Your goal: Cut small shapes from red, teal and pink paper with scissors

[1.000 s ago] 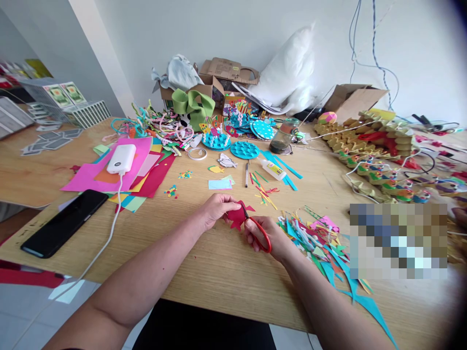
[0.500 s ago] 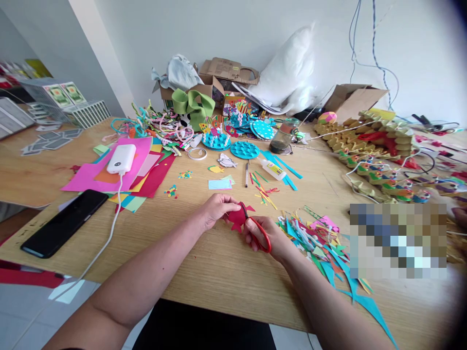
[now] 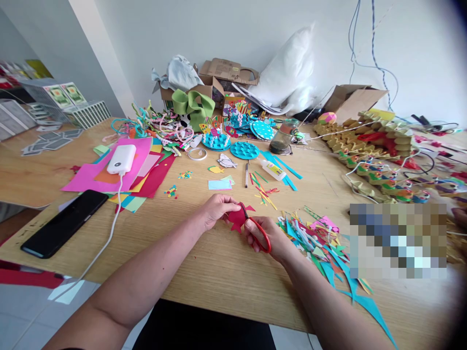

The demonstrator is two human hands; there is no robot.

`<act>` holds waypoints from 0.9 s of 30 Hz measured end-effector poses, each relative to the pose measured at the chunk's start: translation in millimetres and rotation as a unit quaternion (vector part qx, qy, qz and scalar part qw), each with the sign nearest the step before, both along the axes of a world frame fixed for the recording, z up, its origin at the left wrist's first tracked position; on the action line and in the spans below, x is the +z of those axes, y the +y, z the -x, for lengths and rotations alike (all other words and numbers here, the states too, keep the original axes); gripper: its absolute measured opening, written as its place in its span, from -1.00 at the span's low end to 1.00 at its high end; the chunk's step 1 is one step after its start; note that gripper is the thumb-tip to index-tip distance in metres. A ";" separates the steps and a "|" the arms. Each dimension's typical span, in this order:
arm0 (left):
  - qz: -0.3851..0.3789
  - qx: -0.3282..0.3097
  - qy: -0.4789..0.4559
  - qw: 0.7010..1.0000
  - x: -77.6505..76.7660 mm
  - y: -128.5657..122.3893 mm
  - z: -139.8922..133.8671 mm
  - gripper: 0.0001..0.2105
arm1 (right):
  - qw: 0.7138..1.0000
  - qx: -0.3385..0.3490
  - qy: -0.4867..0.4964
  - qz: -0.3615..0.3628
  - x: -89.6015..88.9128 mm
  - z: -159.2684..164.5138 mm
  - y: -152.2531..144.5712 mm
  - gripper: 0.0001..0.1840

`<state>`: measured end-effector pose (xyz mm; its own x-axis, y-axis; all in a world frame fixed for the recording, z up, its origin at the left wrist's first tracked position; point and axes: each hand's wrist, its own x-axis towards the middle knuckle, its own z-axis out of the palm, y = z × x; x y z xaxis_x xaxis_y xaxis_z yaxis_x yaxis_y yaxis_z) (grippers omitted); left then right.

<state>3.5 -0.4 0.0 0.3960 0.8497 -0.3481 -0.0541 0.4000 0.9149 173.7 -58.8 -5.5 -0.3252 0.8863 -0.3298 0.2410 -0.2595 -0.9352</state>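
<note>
Between the thumb and fingers of my left hand (image 3: 220, 210) is a small piece of red paper (image 3: 237, 219) with a jagged outline. My right hand (image 3: 265, 234) grips red-handled scissors (image 3: 263, 236), whose dark blades lie against the right edge of the paper. A pointed red bit sticks out just beyond the blades. Both hands are low over the wooden table (image 3: 204, 272). Past them lie a light blue paper rectangle (image 3: 219, 184), a pen (image 3: 246, 175), a yellow paper fish (image 3: 215, 169) and a white paper fish (image 3: 226, 161).
A heap of paper scraps (image 3: 310, 236) lies right of my right hand. Behind are a glue bottle (image 3: 273, 169) and blue discs (image 3: 245, 150). At left are a phone (image 3: 63, 223), a white power bank (image 3: 121, 159) with a cable, and coloured sheets (image 3: 85, 175). Egg cartons (image 3: 365, 141) stand at right.
Almost nothing differs. Both hands, the scissors and the red paper stay in place, with only a very slight shift of the paper and right hand.
</note>
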 end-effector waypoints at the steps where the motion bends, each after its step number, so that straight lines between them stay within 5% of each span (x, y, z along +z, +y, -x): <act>1: 0.001 0.001 0.001 1.000 0.0 0.0 -0.1 -0.84 | 1.000 -0.002 0.001 0.000 -0.4 -0.1 -0.1 -0.40; 27: -0.008 0.010 0.011 1.000 0.7 0.3 0.0 -0.81 | 1.000 0.002 -0.009 0.002 2.0 -0.4 0.1 -0.37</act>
<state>3.5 -0.1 0.7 0.3708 0.8629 -0.3434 -0.0423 0.3851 0.9219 174.0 -58.7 -3.4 -0.3230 0.8836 -0.3389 0.2582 -0.2622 -0.9298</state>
